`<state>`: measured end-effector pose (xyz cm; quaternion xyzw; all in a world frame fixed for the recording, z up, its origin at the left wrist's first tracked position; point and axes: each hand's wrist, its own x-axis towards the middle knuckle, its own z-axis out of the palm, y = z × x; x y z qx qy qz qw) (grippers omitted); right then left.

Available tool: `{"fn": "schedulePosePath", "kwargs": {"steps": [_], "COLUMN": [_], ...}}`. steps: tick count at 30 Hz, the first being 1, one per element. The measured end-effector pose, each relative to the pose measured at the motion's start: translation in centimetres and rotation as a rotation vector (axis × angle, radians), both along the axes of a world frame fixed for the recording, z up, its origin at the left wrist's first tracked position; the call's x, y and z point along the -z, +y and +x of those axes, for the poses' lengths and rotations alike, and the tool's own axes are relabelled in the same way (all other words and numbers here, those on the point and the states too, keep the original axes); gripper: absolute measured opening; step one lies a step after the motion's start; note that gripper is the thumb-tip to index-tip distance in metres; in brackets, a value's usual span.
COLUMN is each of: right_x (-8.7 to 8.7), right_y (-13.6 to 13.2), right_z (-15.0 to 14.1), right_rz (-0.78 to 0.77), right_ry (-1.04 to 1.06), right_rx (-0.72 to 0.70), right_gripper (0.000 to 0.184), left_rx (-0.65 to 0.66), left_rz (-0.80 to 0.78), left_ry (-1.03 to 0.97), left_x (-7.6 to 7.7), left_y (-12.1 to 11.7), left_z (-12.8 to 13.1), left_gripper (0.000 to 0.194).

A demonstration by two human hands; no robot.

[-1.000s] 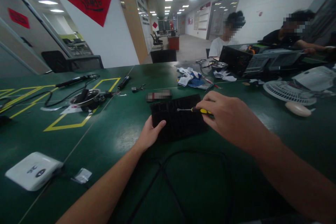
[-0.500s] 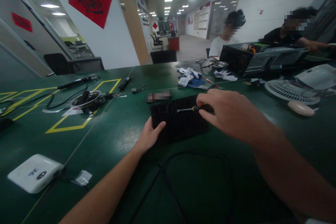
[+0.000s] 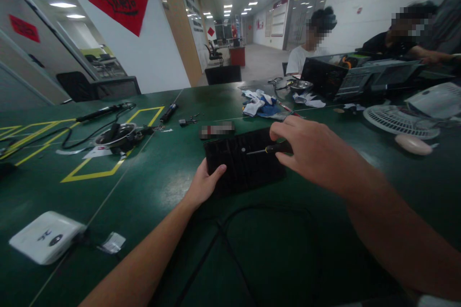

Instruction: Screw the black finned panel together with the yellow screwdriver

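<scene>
At the dial's centre, over the green surface point(image 3: 151, 220), a black tray point(image 3: 252, 170) was clamped along its nine o'clock edge by the person's left grip point(image 3: 206, 185). Toward the tray's three o'clock side, the right grip point(image 3: 306, 153) was closed around a screwdriver point(image 3: 273, 148), whose shaft pointed to nine o'clock, its tip just beside a small round pale piece point(image 3: 243, 149); a white box point(image 3: 46, 237) lay between eight and nine o'clock
</scene>
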<state>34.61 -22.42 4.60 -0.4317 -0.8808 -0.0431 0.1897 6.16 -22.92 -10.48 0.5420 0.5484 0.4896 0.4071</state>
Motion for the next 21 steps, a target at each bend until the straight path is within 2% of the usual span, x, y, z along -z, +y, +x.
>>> {"fn": "schedulePosePath", "kwargs": {"steps": [3, 8, 15, 21], "right_x": [-0.5, -1.09, -1.03, -0.77], "right_y": [-0.18, -0.39, -0.09, 0.18], "right_z": [0.42, 0.32, -0.01, -0.01], "right_rz": [0.028, 0.03, -0.012, 0.013], "right_ry": [0.028, 0.036, 0.029, 0.034], "right_rx": [-0.023, 0.055, 0.038, 0.026], "right_gripper": [0.006, 0.012, 0.016, 0.016], "left_rx": [0.0, 0.001, -0.001, -0.011], "left_rz": [0.003, 0.001, -0.008, -0.005], "left_ry": [-0.001, -0.013, -0.012, -0.001], "left_x": [0.0, -0.1, -0.17, -0.27], "left_y": [0.03, 0.08, -0.03, -0.07], "left_z": [-0.02, 0.04, 0.09, 0.13], "left_gripper": [0.054, 0.054, 0.056, 0.053]}}
